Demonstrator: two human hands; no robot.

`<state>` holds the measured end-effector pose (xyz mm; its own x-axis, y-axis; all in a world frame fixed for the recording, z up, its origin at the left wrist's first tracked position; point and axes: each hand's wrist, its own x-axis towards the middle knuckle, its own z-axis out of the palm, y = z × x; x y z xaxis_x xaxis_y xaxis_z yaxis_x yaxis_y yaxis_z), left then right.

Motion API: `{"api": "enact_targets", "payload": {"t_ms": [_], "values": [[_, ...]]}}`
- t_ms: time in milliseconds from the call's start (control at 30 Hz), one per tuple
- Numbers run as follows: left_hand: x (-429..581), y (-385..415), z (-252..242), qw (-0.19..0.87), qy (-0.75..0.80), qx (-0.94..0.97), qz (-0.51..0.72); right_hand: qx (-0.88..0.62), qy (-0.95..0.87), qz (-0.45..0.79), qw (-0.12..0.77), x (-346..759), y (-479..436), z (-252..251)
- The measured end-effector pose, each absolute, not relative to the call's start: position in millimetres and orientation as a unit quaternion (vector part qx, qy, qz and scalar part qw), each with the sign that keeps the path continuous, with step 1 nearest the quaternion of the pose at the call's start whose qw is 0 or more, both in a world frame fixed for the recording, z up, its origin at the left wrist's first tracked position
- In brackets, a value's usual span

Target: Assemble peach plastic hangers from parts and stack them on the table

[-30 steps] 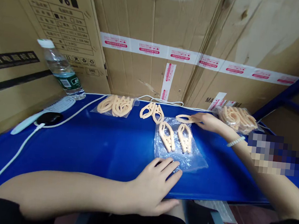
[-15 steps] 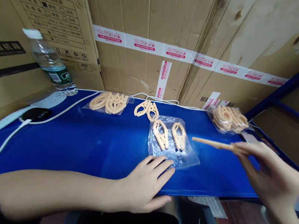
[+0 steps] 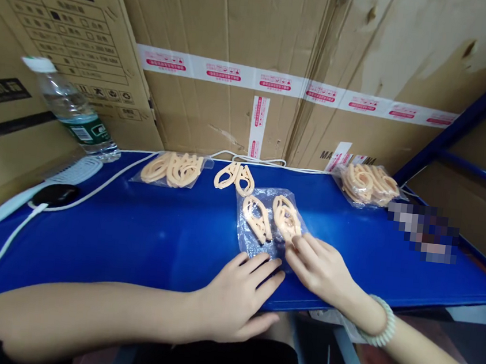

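Note:
My left hand [image 3: 242, 298] lies palm down with fingers spread at the table's front edge, its fingertips on the near edge of a clear plastic bag [image 3: 243, 241]. Fingers pinched, my right hand [image 3: 323, 270] holds the lower end of a beige folding hanger [image 3: 294, 225] over the bag's right side. That hanger overlaps another one there, so its outline is partly hidden. To its left, a second folded hanger [image 3: 265, 232] is on the bag. Just behind the bag, one more hanger [image 3: 244, 188] lies with its two looped arms spread.
Bagged hangers sit at the back left [image 3: 183, 170] and back right [image 3: 358, 182]. A water bottle [image 3: 78, 115], a pale blue hairbrush [image 3: 20, 196], a black disc [image 3: 57, 194] and a white cable [image 3: 116, 174] occupy the left side. Cardboard boxes [image 3: 216, 109] wall the blue table's [image 3: 154, 236] back.
My right hand has come in from the right and brought the folding hanger down onto the one at the bag's right side. My left hand has stayed in place.

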<state>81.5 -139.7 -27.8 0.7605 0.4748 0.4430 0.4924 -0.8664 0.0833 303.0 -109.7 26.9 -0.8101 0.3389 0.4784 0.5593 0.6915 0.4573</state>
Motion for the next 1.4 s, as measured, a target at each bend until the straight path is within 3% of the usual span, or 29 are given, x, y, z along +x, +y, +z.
{"api": "enact_targets", "payload": {"t_ms": [200,433,800,1067,1400], "values": [[81,-140,-26,0.012,-0.258,-0.942,-0.212,-0.322,-0.894,-0.283,0.130,299,-75,24],[82,-136,-23,0.043,-0.246,-0.932,-0.262,-0.221,-0.937,-0.020,0.268,293,-44,62],[87,-110,-3,0.095,-0.224,-0.867,-0.435,-0.169,-0.984,-0.016,0.049,230,137,36],[82,-98,-5,0.041,-0.274,-0.859,-0.431,-0.231,-0.972,0.018,0.049,279,155,35],[69,-81,1,-0.009,-0.345,-0.870,-0.352,-0.304,-0.942,0.034,0.140,323,131,41]]}}
